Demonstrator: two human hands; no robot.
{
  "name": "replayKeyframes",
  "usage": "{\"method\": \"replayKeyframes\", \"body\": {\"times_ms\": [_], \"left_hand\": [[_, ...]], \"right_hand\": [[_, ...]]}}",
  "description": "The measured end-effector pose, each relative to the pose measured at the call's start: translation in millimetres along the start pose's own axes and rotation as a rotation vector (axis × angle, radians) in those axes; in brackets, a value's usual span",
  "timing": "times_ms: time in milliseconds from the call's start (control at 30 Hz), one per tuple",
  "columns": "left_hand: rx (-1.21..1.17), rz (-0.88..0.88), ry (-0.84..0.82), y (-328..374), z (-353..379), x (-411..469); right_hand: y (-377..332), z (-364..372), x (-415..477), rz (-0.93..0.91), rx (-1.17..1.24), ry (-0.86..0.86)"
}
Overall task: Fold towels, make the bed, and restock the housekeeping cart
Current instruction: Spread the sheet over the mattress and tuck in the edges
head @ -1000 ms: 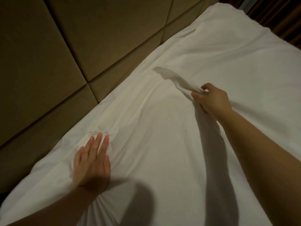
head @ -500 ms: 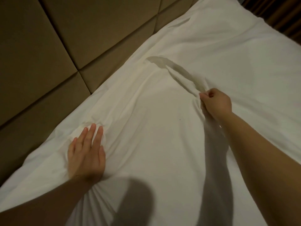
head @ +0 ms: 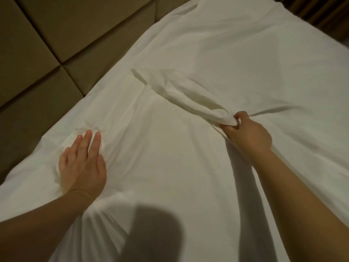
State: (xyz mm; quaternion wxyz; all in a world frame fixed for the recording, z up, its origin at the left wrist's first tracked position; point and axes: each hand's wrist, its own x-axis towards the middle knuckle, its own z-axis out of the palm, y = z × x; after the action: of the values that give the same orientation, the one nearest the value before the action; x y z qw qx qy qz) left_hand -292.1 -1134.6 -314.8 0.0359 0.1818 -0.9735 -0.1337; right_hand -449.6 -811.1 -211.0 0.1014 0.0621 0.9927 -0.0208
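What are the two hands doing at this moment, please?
Left hand: open, fingers straight, pressing flat on the white sheet.
Right hand: closed, gripping a bunched fold of the sheet.

Spread out wide, a white cloth bed sheet (head: 170, 157).
Lies rumpled and creased; gathered at centre into a long raised ridge, gripped at its near end by the right hand (head: 249, 133); pressed flat under the left hand (head: 83, 163).
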Motion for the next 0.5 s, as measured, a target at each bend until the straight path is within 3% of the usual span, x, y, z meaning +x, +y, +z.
{"method": "replayKeyframes", "body": {"times_ms": [100,167,300,367,500], "left_hand": [[0.003,-0.001,0.001,1,-1,1],[-0.002,-0.013,0.001,0,0,1],[0.017,-0.013,-0.017,1,-3,3],[0.034,-0.021,-0.040,-1,-1,6],[0.108,-0.055,-0.087,-12,12,10]], "right_hand": [[-10,-2,13,-0.029,-0.098,-0.062],[-17,-10,23,0.073,-0.117,-0.097],[-33,-40,62,0.248,0.216,0.178],[-52,-64,94,0.193,0.365,0.286],[-95,-97,161,-0.023,0.457,0.282]]}}
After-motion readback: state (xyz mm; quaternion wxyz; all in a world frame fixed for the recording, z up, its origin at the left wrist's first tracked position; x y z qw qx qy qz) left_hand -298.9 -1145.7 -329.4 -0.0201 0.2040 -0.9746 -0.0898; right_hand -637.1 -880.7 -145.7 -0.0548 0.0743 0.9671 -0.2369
